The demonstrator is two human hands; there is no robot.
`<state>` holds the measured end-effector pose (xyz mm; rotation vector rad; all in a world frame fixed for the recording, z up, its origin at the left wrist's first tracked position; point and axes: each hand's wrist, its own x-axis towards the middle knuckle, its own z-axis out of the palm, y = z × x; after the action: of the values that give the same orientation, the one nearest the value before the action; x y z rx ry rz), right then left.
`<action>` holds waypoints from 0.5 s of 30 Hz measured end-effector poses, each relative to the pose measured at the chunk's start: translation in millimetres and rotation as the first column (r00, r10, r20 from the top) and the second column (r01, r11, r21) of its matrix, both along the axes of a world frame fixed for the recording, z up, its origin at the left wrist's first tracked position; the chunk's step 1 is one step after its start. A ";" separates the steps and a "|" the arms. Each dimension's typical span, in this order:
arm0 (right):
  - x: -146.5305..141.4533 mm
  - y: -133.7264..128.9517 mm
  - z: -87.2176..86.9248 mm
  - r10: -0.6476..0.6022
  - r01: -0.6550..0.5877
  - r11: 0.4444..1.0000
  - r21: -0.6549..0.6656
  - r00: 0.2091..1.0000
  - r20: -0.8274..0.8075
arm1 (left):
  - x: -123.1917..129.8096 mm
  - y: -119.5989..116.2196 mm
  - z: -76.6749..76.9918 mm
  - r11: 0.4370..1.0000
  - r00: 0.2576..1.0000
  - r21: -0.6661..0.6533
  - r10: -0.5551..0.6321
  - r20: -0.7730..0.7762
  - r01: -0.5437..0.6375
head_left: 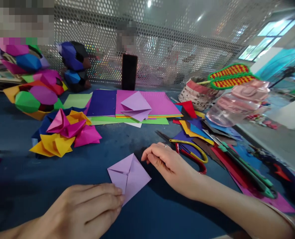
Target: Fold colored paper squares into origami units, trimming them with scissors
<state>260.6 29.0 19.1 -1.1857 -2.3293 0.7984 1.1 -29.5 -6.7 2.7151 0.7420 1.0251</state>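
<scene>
Blue table (90, 169); paper shapes (75, 129) lie well left. L hand (80, 210): fingers on near-left edge of folded lilac paper (138, 179), thumb hidden, grip can't be told. R hand (173, 169) relaxed, holding nothing, btwn paper & scissors (178, 141). Paper's prob. light, creases easily; pinch outer edges.
</scene>
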 end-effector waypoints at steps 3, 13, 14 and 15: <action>-3.6 -3.9 3.0 -0.022 0.021 0.999 0.037 0.999 0.036 | 4.1 0.9 4.7 1.000 1.000 0.014 0.009 0.028 -0.010; -13.9 -19.4 0.9 -0.007 0.005 0.999 -0.044 0.999 -0.042 | 1.7 -1.7 23.3 0.999 0.999 -0.007 0.045 -0.020 -0.045; -14.5 -19.7 -0.5 -0.004 0.001 0.998 -0.055 0.998 -0.059 | -0.3 -1.6 21.8 0.996 0.997 -0.046 0.081 0.001 -0.081; -14.9 -19.5 -1.8 -0.003 -0.002 0.998 -0.060 0.996 -0.084 | -1.8 -0.4 20.3 0.990 0.993 -0.084 0.115 0.036 -0.112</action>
<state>245.6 9.6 17.3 -1.1542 -2.2519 0.9063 -0.7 -29.9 13.5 2.6013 0.9191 1.0465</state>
